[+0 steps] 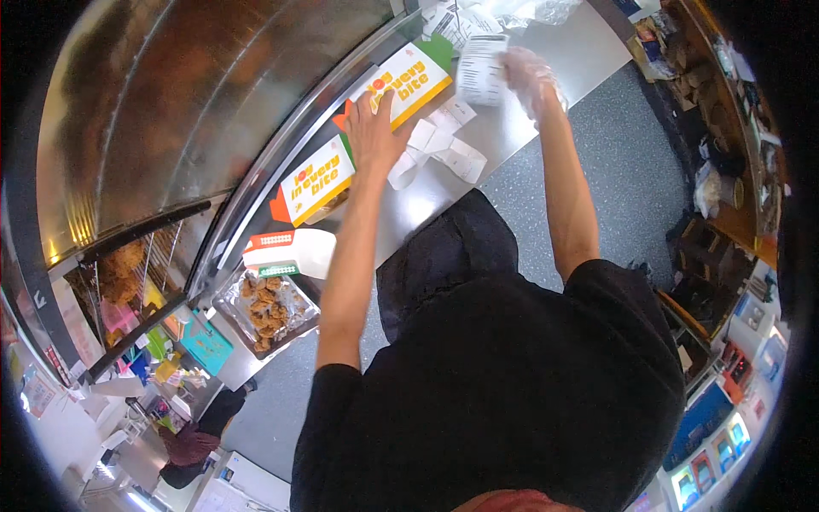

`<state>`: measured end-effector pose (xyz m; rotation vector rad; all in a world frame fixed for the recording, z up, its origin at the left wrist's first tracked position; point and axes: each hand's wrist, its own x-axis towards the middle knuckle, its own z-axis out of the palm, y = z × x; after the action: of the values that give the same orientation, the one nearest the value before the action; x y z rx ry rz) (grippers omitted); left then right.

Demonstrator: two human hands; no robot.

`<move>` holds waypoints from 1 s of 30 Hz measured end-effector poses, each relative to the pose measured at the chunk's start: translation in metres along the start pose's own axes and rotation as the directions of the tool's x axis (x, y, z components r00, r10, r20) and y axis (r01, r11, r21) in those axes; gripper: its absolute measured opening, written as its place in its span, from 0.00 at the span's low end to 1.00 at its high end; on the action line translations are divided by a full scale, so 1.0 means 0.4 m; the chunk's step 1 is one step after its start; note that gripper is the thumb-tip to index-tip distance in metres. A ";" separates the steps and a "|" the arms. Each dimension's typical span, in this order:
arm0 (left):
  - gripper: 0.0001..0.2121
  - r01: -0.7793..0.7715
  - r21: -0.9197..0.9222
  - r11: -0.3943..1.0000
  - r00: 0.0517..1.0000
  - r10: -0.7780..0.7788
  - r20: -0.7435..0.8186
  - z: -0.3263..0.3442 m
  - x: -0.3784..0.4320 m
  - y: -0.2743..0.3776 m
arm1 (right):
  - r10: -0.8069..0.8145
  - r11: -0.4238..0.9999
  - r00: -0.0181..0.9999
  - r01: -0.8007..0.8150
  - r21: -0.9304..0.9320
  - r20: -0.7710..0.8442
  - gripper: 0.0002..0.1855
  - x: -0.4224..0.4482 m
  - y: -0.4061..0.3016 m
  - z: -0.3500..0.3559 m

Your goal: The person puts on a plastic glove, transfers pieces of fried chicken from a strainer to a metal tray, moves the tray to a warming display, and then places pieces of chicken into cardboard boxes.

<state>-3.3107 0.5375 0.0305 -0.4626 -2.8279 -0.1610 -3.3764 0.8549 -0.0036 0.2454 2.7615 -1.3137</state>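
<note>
My left hand (pixel 374 137) is bare, its fingers spread across the near end of a white and yellow cardboard food box (pixel 416 80) with green and orange end flaps. In my right hand (pixel 532 82), which wears a clear plastic glove, is a printed paper slip (pixel 483 70), pinched at its edge. A similar food box (pixel 320 179) stands just below my left hand. Between my hands, a curling strip of white receipt paper (pixel 441 146) lies on the metal counter (pixel 419 211). Printed writing covers the boxes and the slip.
Beside a white carton (pixel 291 251), a foil-lined tray (pixel 269 310) holds fried chicken pieces. A curved glass display case (pixel 185 96) borders the counter. Papers and plastic (pixel 473 19) lie at its far end. Another person (pixel 189 445) is at lower left. Cluttered shelves (pixel 716 128) stand right.
</note>
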 end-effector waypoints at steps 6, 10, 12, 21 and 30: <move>0.24 -0.054 -0.192 0.980 0.964 0.101 0.247 0.018 0.091 -0.024 | 0.093 0.957 0.978 -0.036 -0.287 0.186 0.12 -0.052 0.285 -0.043; 0.15 -0.017 -0.274 0.962 0.988 0.059 0.143 -0.041 0.109 -0.085 | 0.080 0.983 0.994 -0.091 0.162 0.070 0.13 -0.130 0.178 -0.021; 0.14 0.044 -0.333 0.942 0.989 0.006 0.150 -0.061 0.140 -0.123 | 0.046 0.984 0.988 -0.021 -0.175 0.144 0.13 -0.111 0.164 -0.017; 0.12 -0.064 -0.267 0.962 0.997 0.051 -0.053 -0.053 0.194 -0.139 | -0.083 0.844 0.990 0.131 -0.520 0.115 0.18 -0.025 0.211 0.113; 0.15 0.131 -0.304 0.944 0.984 -0.086 0.156 -0.156 0.071 -0.210 | -0.132 0.626 0.903 0.396 -0.671 0.410 0.16 -0.084 0.053 0.089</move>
<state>-3.3486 0.4573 0.0927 -0.3948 -2.9782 -0.6317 -3.3397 0.8366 -0.0377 -0.4251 2.8112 -0.0946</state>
